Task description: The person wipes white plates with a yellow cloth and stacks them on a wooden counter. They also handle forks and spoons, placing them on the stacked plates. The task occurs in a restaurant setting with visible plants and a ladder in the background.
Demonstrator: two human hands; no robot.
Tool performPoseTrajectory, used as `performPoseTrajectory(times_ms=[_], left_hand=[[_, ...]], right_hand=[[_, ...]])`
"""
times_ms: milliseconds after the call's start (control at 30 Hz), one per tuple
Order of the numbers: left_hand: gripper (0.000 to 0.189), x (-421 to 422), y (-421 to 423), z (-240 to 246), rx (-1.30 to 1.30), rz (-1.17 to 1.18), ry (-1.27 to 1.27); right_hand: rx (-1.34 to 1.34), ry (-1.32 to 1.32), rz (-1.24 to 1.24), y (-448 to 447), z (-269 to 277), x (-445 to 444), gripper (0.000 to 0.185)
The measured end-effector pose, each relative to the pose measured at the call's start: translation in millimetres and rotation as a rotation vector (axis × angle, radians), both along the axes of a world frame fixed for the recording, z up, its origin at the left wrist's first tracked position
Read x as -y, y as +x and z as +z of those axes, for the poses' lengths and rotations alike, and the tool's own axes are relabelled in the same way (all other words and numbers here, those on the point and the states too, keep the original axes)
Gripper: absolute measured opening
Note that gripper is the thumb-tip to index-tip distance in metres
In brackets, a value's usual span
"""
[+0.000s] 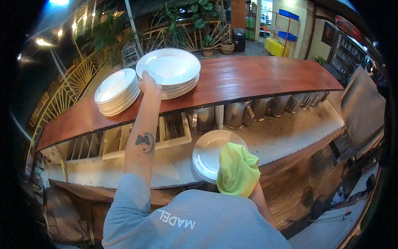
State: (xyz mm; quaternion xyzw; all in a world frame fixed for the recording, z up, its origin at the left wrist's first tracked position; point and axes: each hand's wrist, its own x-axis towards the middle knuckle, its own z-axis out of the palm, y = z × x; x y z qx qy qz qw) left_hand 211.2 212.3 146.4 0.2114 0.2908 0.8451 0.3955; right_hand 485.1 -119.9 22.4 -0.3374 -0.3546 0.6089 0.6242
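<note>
With its thumb over the rim, my left hand (148, 83) grips the top large white plate (169, 66) at its near left edge. Under that plate is a stack of large white plates (182, 90) on the wooden counter top (248, 73); whether the top one is lifted off them I cannot tell. A stack of smaller white plates (116, 90) stands just left of my hand. A yellow-green cloth (238, 169) covers my right hand, hiding its fingers. Behind the cloth, more white plates (207, 152) lie on the pale lower shelf, partly covered by it.
Several metal pitchers (238, 114) line the lower shelf beneath the counter's overhang. A cream divided cutlery tray (146, 144) sits there too, to the left. Beyond the counter are potted plants (207, 45), a black bin (239, 40) and a bamboo railing (186, 34). Grey fabric (362, 109) hangs at right.
</note>
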Motion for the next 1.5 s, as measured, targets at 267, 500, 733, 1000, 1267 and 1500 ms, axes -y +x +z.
performPoseTrajectory(times_ms=[267,500,733,1000,1267,1500], left_hand=[[0.046,-65,-9,-16,-0.027,0.155,-0.278],[0.045,-12,-47,6,-0.777,-0.257,-0.416],[0.073,-18,-96,-28,-1.663,0.305,-0.391],[0.036,83,-29,-67,-1.859,0.402,0.192],[0.044,92,-14,-94,-1.92,0.616,0.212],[0.056,89,-7,-93,-1.881,0.67,0.129]], right_hand=[[0.099,-0.074,-0.14,14,-22,24,0.038],[0.104,-0.149,-0.288,33,-37,60,0.038],[0.113,-0.183,-0.259,30,-47,56,0.038],[0.127,-0.18,-0.238,24,-48,34,0.038],[0.145,-0.183,-0.222,16,-49,27,0.038],[0.156,-0.187,-0.212,12,-48,23,0.038]])
